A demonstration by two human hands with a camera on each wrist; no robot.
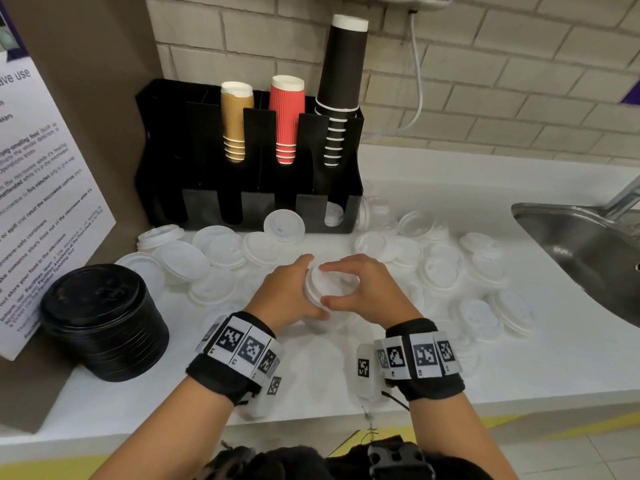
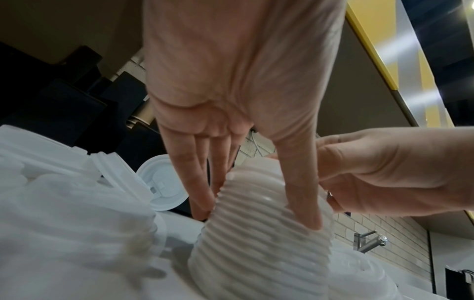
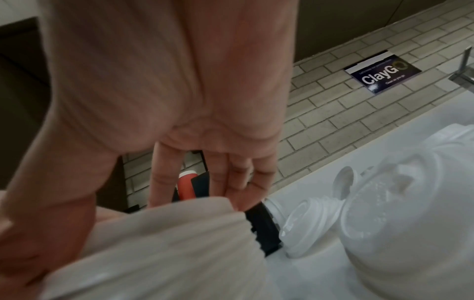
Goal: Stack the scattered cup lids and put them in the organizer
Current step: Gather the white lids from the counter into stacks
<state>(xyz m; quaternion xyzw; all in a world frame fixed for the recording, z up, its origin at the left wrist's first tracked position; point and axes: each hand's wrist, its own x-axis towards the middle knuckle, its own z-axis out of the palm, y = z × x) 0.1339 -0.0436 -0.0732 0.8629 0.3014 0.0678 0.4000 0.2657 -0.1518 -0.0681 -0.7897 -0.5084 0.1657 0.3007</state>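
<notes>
A tall stack of white cup lids (image 1: 332, 289) (image 2: 259, 239) (image 3: 164, 249) stands on the white counter between both hands. My left hand (image 1: 294, 292) (image 2: 256, 205) grips its left side, thumb and fingers around the ribbed column. From the right, my right hand (image 1: 349, 282) (image 3: 205, 194) holds the top of the stack, fingers over the uppermost lid. Many loose white lids (image 1: 214, 251) (image 1: 446, 268) lie scattered around. The black organizer (image 1: 249, 157) stands at the back; one white lid (image 1: 284, 226) leans against its front and another sits in its right slot (image 1: 334, 213).
A stack of black lids (image 1: 104, 320) stands at the left near a printed notice (image 1: 41, 188). Gold, red and black paper cups (image 1: 287, 119) fill the organizer. A steel sink (image 1: 585, 251) with a tap lies to the right. The counter's front edge (image 1: 311, 427) is near my wrists.
</notes>
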